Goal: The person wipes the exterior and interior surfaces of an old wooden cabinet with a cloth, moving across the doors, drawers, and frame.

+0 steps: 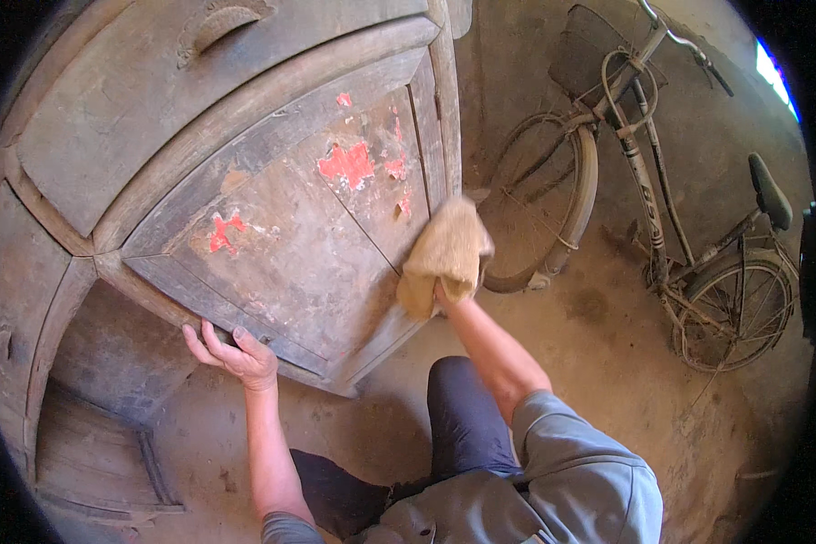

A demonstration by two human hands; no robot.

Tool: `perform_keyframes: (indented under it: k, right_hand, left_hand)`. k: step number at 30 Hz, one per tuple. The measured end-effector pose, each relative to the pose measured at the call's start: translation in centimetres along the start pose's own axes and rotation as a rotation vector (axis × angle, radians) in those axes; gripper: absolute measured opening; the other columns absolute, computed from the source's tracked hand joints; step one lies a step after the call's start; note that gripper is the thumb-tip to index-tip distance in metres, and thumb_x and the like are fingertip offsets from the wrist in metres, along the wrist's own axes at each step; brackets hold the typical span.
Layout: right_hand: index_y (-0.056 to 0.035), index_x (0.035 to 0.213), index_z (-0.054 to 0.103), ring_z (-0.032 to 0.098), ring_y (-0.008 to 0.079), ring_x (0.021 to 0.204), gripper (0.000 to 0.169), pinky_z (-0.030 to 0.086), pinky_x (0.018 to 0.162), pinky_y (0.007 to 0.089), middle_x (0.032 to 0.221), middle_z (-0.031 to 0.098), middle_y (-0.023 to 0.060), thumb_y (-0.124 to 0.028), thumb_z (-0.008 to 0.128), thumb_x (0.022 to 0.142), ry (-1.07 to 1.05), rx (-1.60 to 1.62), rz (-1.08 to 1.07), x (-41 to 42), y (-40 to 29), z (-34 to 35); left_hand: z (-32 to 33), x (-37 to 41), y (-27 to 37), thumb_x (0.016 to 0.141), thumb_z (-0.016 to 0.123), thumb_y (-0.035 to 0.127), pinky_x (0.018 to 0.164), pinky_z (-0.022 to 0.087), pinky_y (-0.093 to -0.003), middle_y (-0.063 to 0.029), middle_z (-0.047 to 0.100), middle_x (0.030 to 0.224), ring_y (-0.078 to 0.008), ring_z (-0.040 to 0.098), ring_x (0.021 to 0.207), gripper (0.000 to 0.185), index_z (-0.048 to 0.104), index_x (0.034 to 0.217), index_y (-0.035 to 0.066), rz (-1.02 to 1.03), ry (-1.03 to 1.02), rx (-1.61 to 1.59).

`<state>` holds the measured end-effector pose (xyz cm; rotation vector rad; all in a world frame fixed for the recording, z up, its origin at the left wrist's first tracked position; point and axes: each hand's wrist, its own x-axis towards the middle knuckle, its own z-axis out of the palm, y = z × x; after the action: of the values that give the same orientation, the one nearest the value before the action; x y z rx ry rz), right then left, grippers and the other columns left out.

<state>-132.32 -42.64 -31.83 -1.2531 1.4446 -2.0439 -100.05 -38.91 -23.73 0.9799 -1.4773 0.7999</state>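
Observation:
A worn wooden cabinet (279, 224) with a panelled door stands before me, grey with dust and bearing torn scraps of red paper (348, 165). At the door's right edge, my right hand (447, 299) holds a tan cloth (449, 251) against or close to the wood; the cloth covers most of the fingers. My left hand (241, 357) rests on the frame along the door's lower left edge, thumb and fingers apart, with nothing held in it. Whether the left fingertips curl behind the frame is hard to tell.
An old bicycle (653, 190) with a front basket leans near the wall at the right. A curved wooden handle (228, 24) sits on the upper drawer front. Left of my left arm, the cabinet has an open lower space with a low wooden board (95, 449). The floor is dusty and stained.

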Motion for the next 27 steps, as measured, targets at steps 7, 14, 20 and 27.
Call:
perform_keyframes:
  k: [7, 14, 20, 27]
  right_hand:
    - [-0.0064, 0.113, 0.059, 0.056, 0.0237, 0.096, 0.034, 0.045, 0.09, 0.0397, 0.108, 0.062, 0.0089, -0.034, 0.051, 0.096, 0.105, -0.093, -0.399, 16.0, -6.3, -2.3]
    - [-0.006, 0.112, 0.059, 0.054, 0.0222, 0.095, 0.032, 0.044, 0.091, 0.0389, 0.108, 0.061, 0.0077, -0.033, 0.049, 0.097, 0.138, 0.022, -0.18, 11.6, -0.8, -2.4]
    - [-0.0056, 0.111, 0.059, 0.053, 0.0209, 0.094, 0.031, 0.043, 0.091, 0.0381, 0.108, 0.061, 0.0067, -0.031, 0.046, 0.099, 0.156, 0.653, 0.518, 0.7, 9.1, -3.0]
    - [-0.0064, 0.105, 0.061, 0.057, 0.024, 0.087, 0.028, 0.046, 0.082, 0.0391, 0.097, 0.063, 0.0091, -0.029, 0.047, 0.096, 0.204, -0.103, 0.554, -2.7, 6.6, -2.9]
  left_hand:
    - [1.1, -0.5, 0.1, 0.102, 0.044, 0.028, 0.114, 0.019, -0.0526, -0.0306, 0.02, 0.15, -0.0416, 0.023, 0.139, 0.052, 0.036, 0.138, -0.009, 0.022, 0.032, -0.024]
    - [0.9, -0.1, 0.3, 0.102, 0.045, 0.027, 0.113, 0.019, -0.0542, -0.0309, 0.021, 0.15, -0.0424, 0.024, 0.138, 0.051, 0.036, 0.137, -0.01, 0.039, 0.048, 0.013]
    - [1.0, -0.1, 0.2, 0.104, 0.042, 0.031, 0.112, 0.022, -0.0538, -0.0309, 0.023, 0.149, -0.0423, 0.027, 0.137, 0.051, 0.038, 0.138, -0.007, 0.044, 0.055, 0.05]
    - [0.8, -0.5, -0.4, 0.105, 0.038, 0.035, 0.112, 0.021, -0.0552, -0.0288, 0.018, 0.15, -0.0415, 0.023, 0.138, 0.054, 0.033, 0.141, -0.005, 0.074, -0.001, 0.093]
